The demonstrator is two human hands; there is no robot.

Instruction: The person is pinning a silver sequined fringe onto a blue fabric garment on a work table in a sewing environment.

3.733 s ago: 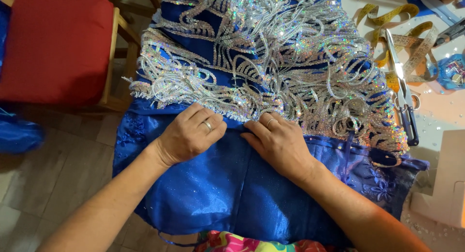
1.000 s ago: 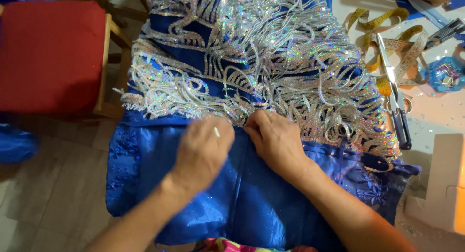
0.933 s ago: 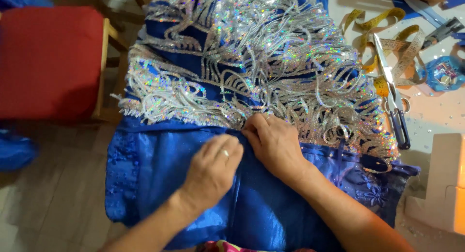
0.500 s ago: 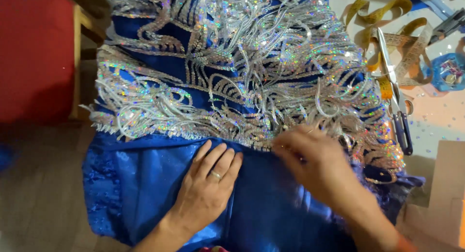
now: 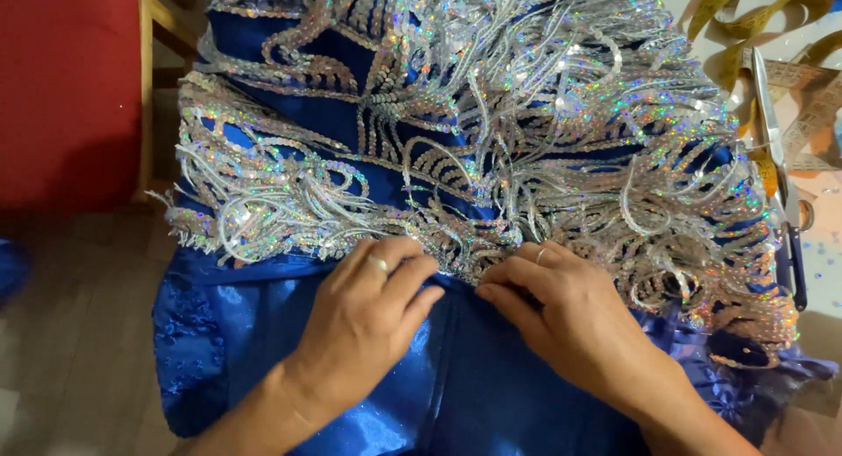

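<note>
A blue satin garment (image 5: 263,333) lies spread before me, its upper part covered in silver sequin trim (image 5: 491,131) with loose fringes. My left hand (image 5: 368,324) rests flat on the blue fabric, fingertips touching the lower edge of the sequin trim; a ring is on one finger. My right hand (image 5: 570,320) lies beside it, fingers bent and pinching at the trim's edge near the middle seam. The two hands almost meet at the fingertips.
A red-cushioned wooden chair (image 5: 70,88) stands at the left. Long scissors (image 5: 781,184) and a yellow measuring tape (image 5: 745,35) lie on the pale table at the right. Wooden floor shows at the lower left.
The view has moved closer. My right hand slid back left from the right part of the trim, and my left hand moved up; both now meet at the trim's middle edge.
</note>
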